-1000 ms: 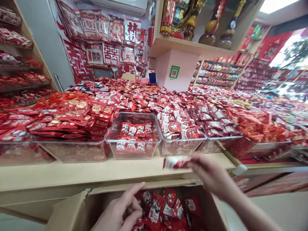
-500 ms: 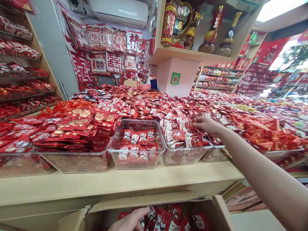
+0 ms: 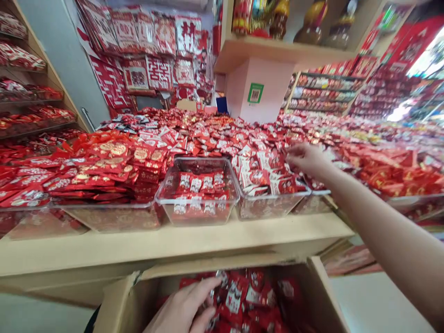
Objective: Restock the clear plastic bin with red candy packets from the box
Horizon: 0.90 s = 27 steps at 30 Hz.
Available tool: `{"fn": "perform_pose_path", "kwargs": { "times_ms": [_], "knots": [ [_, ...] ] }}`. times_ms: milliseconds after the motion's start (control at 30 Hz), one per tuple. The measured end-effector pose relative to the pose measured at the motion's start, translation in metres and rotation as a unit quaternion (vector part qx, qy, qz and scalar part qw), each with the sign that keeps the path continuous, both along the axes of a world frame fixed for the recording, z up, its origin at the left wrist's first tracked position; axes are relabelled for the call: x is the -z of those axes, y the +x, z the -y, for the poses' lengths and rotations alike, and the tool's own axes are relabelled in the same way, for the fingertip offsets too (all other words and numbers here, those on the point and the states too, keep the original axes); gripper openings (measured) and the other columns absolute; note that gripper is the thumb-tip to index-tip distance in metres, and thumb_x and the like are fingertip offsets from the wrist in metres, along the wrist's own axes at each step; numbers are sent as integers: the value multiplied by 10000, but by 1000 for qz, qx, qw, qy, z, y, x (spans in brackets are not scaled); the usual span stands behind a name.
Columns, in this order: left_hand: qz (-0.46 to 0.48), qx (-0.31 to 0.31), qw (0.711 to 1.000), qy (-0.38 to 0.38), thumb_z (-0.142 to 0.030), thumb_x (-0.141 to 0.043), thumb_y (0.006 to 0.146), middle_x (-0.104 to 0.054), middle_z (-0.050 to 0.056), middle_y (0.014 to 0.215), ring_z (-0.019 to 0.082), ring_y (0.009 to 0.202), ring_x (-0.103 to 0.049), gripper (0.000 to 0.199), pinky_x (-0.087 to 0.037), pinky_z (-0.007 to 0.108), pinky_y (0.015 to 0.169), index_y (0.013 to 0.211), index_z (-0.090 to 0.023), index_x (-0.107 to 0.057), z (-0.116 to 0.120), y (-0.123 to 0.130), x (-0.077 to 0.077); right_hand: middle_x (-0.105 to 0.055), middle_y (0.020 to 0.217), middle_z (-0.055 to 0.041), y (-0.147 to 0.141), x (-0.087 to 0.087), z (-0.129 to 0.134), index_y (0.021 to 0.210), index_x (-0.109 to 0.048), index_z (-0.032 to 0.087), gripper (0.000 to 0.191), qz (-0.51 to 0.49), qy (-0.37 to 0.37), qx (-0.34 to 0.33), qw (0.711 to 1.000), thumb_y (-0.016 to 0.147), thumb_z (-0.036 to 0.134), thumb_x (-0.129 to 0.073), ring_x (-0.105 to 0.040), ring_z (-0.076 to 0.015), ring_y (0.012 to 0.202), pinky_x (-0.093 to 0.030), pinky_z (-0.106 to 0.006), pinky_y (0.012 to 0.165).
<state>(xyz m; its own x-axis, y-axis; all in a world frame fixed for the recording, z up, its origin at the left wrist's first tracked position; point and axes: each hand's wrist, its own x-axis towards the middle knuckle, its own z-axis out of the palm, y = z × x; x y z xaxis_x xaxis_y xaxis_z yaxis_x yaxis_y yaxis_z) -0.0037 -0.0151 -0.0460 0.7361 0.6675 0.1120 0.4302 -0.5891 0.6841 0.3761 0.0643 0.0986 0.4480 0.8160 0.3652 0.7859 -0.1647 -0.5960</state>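
Note:
My right hand [image 3: 307, 159] reaches to the right side of a clear bin [image 3: 272, 206] heaped with red and white packets [image 3: 258, 177]. Its fingers are bent at the packets and blurred, so whether they hold one is unclear. Low in the view, my left hand [image 3: 189, 305] is inside an open cardboard box [image 3: 326, 296], over red packets [image 3: 236, 298]. Its thumb and fingers are apart, and I see nothing between them. Left of the heaped bin, another clear bin [image 3: 197, 213] holds small red packets in rows, well below its rim.
More clear bins with red packets [image 3: 104, 166] line the pale counter edge [image 3: 173, 243]. A wooden display shelf [image 3: 287, 52] overhangs a pillar with a green code sign [image 3: 255, 93]. Packed shelves [image 3: 34, 99] stand at the left.
The view has tilted down, showing more of the box. My left hand reaches further into view over the box's packets. My right hand remains by the heaped bin, slightly further right.

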Motion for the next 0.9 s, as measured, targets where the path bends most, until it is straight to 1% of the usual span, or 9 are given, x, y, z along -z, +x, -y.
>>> {"fn": "perform_pose_path", "kwargs": {
  "times_ms": [100, 167, 233, 333, 467, 567, 667, 767, 900],
  "knots": [
    [-48, 24, 999, -4, -202, -436, 841, -646, 20, 947, 137, 840, -609, 361, -479, 246, 785, 1197, -243, -477, 1, 2, -14, -561, 643, -9, -28, 2, 44, 761, -602, 178, 103, 71, 121, -12, 990, 746, 275, -573, -467, -110, 546, -377, -254, 528],
    [-54, 30, 998, -9, -224, -430, 854, -646, 29, 942, 140, 834, -608, 330, -484, 258, 776, 1178, -211, -492, 0, 4, -16, -556, 635, 2, -50, 8, 78, 751, -596, 204, 142, 59, 118, -99, 986, 775, 336, -549, -469, -106, 544, -374, -243, 513],
    [-50, 36, 998, -7, -233, -433, 860, -644, 34, 958, 140, 849, -605, 318, -482, 258, 783, 1167, -194, -504, -2, 6, -15, -593, 634, 14, -69, 23, 113, 740, -611, 220, 128, 48, 12, -223, 974, 771, 333, -560, -517, -107, 558, -403, -229, 522],
    [-47, 52, 998, 0, -229, -437, 863, -638, 40, 1003, 141, 890, -597, 292, -472, 257, 804, 1134, -185, -534, -2, 6, -15, -664, 721, 14, -89, 70, 152, 804, -650, 250, 123, 25, -221, -369, 902, 779, 228, -532, -591, -127, 639, -446, -228, 586],
    [-68, 62, 996, 4, -231, -430, 870, -640, 39, 1007, 144, 891, -594, 264, -464, 265, 809, 1093, -179, -560, 0, 6, -18, -679, 899, -103, -107, 152, 161, 950, -633, 175, 244, 57, -304, -270, 912, 791, 142, -450, -619, -220, 800, -447, -309, 714],
    [-75, 58, 995, 10, -235, -434, 869, -635, 40, 1023, 147, 909, -587, 265, -452, 272, 837, 1093, -178, -563, 1, 5, -17, -629, 1032, -181, -122, 190, 146, 1086, -553, 91, 312, 73, -337, -174, 922, 806, 209, -481, -580, -274, 949, -425, -344, 784],
    [-85, 52, 995, 8, -225, -430, 869, -630, 43, 1034, 153, 925, -578, 267, -444, 278, 845, 1095, -175, -564, 1, 3, -15, -604, 1085, -181, -133, 198, 136, 1117, -531, 84, 390, 54, -345, -160, 923, 775, 270, -550, -552, -281, 1009, -421, -330, 799],
    [-89, 45, 995, 1, -220, -430, 867, -629, 43, 1030, 158, 933, -571, 262, -434, 282, 852, 1083, -175, -572, 0, 2, -16, -668, 922, -110, -133, 187, 142, 938, -617, 149, 212, 18, -326, -196, 925, 792, 275, -527, -602, -244, 863, -434, -321, 735],
    [-83, 26, 995, -43, -251, -452, 858, -606, 29, 1088, 159, 957, -560, 297, -432, 271, 837, 1138, -208, -541, 5, 4, -22, -662, 752, -53, -138, 166, 171, 748, -623, 210, 142, 7, -184, -240, 953, 810, 261, -505, -584, -217, 751, -421, -343, 719]
  ]
}}
